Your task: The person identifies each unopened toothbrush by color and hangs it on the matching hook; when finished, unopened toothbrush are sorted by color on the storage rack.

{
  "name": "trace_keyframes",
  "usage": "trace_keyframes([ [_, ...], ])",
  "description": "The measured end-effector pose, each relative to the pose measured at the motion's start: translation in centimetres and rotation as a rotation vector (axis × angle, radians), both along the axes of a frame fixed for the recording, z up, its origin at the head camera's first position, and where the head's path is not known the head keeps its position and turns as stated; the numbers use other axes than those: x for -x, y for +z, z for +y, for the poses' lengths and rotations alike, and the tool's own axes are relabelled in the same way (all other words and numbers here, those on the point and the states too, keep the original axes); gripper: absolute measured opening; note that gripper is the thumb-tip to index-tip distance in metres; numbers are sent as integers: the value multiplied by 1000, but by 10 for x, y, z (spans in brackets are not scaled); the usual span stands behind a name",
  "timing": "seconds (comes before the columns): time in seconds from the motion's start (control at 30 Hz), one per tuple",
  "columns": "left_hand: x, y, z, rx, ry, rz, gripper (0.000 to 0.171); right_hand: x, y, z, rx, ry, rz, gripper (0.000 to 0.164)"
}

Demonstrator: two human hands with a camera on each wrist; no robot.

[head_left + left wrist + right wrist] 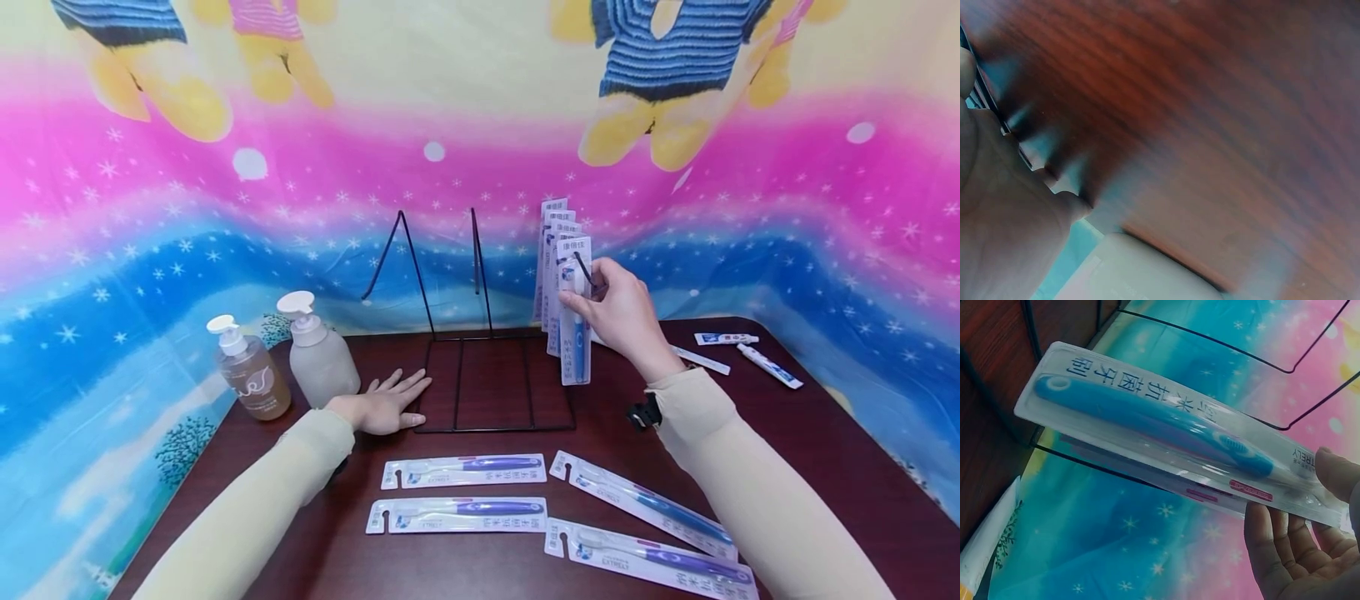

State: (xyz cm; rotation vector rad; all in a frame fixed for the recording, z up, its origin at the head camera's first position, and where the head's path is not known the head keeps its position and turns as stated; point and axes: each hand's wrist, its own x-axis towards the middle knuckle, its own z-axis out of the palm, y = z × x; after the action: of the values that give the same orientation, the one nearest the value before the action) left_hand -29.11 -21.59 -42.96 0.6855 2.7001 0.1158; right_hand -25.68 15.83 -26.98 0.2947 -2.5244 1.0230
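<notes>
My right hand (618, 308) pinches a packaged toothbrush (576, 358) near its upper part, at the right prong of a black wire rack (495, 429). The prong's tip shows in front of the card. In the right wrist view this toothbrush (1147, 419) has a blue handle, and my thumb and fingers are at its edges. Several more packs (553, 208) hang behind it on the same prong. My left hand (386, 406) rests on the table with its fingers spread, fingertips right at the rack's left base wire. The left wrist view mostly shows blurred table.
Several packaged toothbrushes (465, 471) lie in front of the rack. Left of it stand an amber pump bottle (258, 387) and a whitish pump bottle (322, 362). Two small toothpaste tubes (768, 365) lie at the right, with a white strip-like item (701, 360) closer in.
</notes>
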Motion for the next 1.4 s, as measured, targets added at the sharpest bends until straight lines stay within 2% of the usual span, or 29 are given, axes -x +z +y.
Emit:
trace_keyframes([
  [0.2, 0, -2, 1, -2, 2, 4, 73, 2, -4, 1, -7, -8, 29, 41],
  [0.33, -1, 1, 2, -1, -12, -1, 73, 1, -6, 2, -24, -11, 24, 42],
  [0.47, -5, 4, 2, -9, -29, -2, 75, 1, -7, 3, -37, -1, 2, 39],
  [0.57, -6, 2, 1, -3, -29, 3, 75, 0, -7, 4, -41, 14, -26, 38],
  [0.7, -5, -3, 0, 12, -24, 8, 75, -3, -8, 8, -21, 36, -73, 44],
  [0.87, -5, 2, 0, -9, -21, -3, 75, -13, -16, 23, -7, 28, -111, 46],
  [1.0, -6, 4, 0, 0, -19, -3, 75, -26, -38, 38, -114, 74, -152, 33],
  [1.13, -5, 4, -1, 12, -14, 4, 74, -48, -79, 45, -334, 183, -219, 24],
  [1.27, -6, 7, -1, -12, -24, -4, 74, -76, -115, 48, -505, 264, -316, 31],
  [1.4, -6, 9, 0, -36, -42, -7, 74, -95, -130, 51, -564, 273, -334, 41],
])
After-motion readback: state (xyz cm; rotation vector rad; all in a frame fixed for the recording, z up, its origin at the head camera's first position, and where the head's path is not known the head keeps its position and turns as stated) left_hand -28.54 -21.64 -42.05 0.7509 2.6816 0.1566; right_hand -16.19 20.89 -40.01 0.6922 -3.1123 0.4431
